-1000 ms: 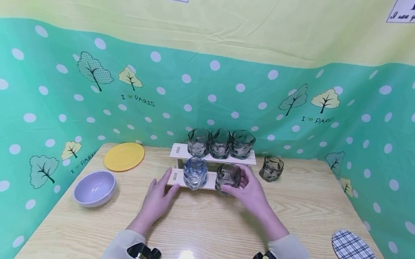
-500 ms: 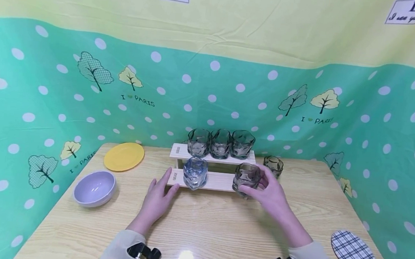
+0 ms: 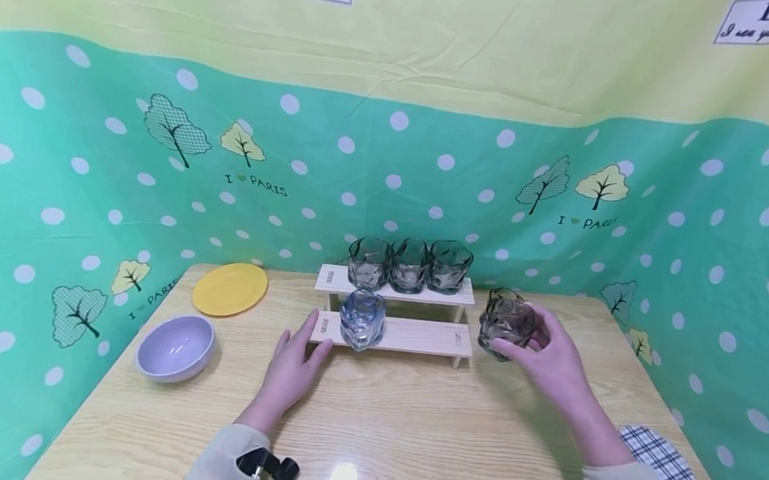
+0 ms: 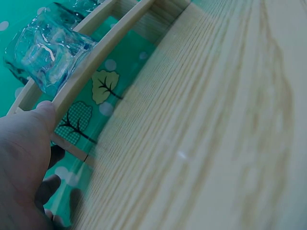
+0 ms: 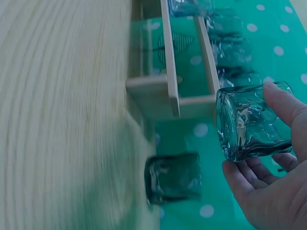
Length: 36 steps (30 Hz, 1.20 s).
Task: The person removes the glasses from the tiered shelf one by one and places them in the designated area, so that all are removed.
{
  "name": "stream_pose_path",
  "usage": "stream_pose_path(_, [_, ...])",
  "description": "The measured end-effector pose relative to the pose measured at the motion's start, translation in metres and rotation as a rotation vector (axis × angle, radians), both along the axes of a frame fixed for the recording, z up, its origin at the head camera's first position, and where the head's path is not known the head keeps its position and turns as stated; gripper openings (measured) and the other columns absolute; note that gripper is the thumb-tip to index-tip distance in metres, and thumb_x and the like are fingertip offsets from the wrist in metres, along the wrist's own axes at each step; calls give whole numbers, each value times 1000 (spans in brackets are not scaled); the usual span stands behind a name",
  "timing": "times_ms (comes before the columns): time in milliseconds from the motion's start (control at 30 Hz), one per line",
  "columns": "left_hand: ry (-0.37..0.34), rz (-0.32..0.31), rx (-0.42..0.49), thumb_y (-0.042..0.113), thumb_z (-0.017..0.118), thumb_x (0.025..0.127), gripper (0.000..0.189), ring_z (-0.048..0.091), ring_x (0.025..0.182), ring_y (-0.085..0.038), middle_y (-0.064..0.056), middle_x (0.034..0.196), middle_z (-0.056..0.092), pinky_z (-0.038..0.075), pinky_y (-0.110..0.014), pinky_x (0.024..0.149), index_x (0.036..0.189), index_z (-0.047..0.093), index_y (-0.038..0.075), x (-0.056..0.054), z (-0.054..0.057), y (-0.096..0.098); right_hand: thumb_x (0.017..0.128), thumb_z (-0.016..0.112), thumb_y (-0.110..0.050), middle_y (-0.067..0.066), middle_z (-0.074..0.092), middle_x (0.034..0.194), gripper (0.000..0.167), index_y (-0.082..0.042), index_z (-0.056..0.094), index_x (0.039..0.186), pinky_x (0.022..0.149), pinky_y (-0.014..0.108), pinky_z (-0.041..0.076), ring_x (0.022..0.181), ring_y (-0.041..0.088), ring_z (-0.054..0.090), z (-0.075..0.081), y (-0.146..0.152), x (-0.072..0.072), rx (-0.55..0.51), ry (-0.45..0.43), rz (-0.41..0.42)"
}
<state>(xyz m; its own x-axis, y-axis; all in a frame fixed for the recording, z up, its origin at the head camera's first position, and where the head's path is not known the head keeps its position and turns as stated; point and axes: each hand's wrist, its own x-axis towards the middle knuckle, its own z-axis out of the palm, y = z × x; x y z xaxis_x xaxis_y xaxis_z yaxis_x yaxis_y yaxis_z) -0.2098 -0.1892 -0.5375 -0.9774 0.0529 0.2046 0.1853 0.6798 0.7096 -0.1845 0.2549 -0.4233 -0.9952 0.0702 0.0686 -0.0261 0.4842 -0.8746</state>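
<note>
My right hand grips a smoky grey drinking glass, thumb and fingers on opposite sides of it. The right wrist view shows this glass held above the table. Another dark glass stands on the table behind it, largely covered in the head view. At the left end of a two-tier wooden rack rests my left hand, its thumb against the front edge of the lower tier. A clear bluish glass stands on that tier, near the left hand.
Three grey glasses stand in a row on the rack's upper tier. Left of it lie a yellow plate and a purple bowl. A checked round mat is at the right, partly behind the right sleeve. A green patterned cloth hangs behind.
The right hand has carried the grey glass rightward, off the lower tier and past the rack's right end. The left hand has stayed in place.
</note>
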Motion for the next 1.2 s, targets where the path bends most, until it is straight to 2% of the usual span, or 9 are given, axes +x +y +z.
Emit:
stream_pose_path(333, [-3,1,-1,40,61,115,76,43,156,-44,-23,169,44,6,-61,137,175,28,7,0,1,0,89,93,-52,25,51,159,110,-10,34,172,125,64,40,150,47,48,9,33,-1,73,-5,-57])
stream_pose_path(500, [-4,2,4,40,61,115,76,43,156,-44,-23,169,45,6,-60,137,175,28,7,0,1,0,89,92,-56,27,53,155,113,-12,31,174,121,70,42,145,50,50,10,47,-3,100,-17,-91])
stream_pose_path(733, [-8,5,7,40,61,115,76,42,157,-44,-23,169,44,6,-61,137,176,28,8,1,1,0,89,93,-50,26,53,153,115,-6,27,172,117,71,45,141,51,51,8,61,-11,92,-3,-114])
stream_pose_path(1000, [-18,8,13,40,61,115,76,41,157,-44,-23,170,43,5,-61,137,176,28,8,1,3,1,91,92,-52,34,44,159,119,-6,20,175,117,73,44,144,58,45,1,76,-22,113,-47,-181])
stream_pose_path(1200, [-6,12,12,39,61,115,76,42,157,-44,-23,169,44,6,-61,137,176,28,8,1,1,1,92,90,-54,33,46,155,121,-5,17,175,113,71,48,140,56,48,-8,84,-29,125,-66,-192])
